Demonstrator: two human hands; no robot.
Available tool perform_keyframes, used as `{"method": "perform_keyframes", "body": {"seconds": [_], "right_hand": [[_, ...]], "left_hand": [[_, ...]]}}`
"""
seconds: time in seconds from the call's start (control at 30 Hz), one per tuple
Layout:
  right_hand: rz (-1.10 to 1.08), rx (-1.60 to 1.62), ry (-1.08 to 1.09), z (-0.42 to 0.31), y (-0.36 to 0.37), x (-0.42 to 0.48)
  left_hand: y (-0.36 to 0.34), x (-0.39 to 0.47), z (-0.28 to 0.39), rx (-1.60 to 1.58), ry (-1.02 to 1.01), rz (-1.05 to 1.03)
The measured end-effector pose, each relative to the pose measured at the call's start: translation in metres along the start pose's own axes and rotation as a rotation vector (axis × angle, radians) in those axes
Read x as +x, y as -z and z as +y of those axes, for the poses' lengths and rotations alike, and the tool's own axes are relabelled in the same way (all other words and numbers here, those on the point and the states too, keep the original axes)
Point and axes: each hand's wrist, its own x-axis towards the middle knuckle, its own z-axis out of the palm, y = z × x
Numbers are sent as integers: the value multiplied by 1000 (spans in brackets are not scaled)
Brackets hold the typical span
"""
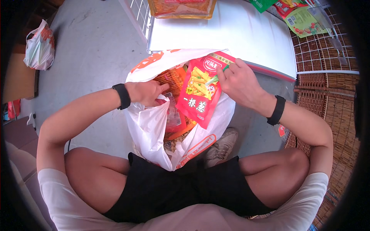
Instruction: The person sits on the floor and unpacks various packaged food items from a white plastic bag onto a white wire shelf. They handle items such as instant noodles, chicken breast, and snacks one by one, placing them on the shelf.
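A white plastic carrier bag (147, 124) with orange-red printing stands between my knees, its mouth spread wide. My right hand (238, 78) grips the upper right edge of a red snack packet (199, 89), which tilts over the bag's right side. My left hand (147, 92) is at the bag's left rim, fingers reaching inside; part of its grip is hidden by the plastic. Within the bag lie an orange snack packet (167, 79), a red packet with a clear window (175, 115) and, lower down, something resembling nuts (173, 143).
Ahead is a white shelf (231, 31) with a large gold-edged food packet (183, 8) on it. More packets (306, 21) hang on a white wire grid (323, 55) at right. Another filled carrier bag (40, 46) sits far left. A woven bamboo screen (335, 115) borders the right.
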Motion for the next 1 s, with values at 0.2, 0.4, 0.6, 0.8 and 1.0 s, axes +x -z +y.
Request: {"method": "perform_keyframes", "body": {"seconds": [0.2,0.4,0.6,0.8,1.0], "right_hand": [[65,334,-117,9,-12,1],[176,756,-249,13,-8,0],[344,936,-432,12,15,10],[539,1224,-652,16,20,20],[434,1167,-582,38,2,12]], "left_hand": [[5,2,7,95,0,-355],[8,-16,3,88,-87,-223],[57,-39,15,-124,-113,184],[87,-48,23,-326,-136,468],[91,-56,32,-548,-136,441]]}}
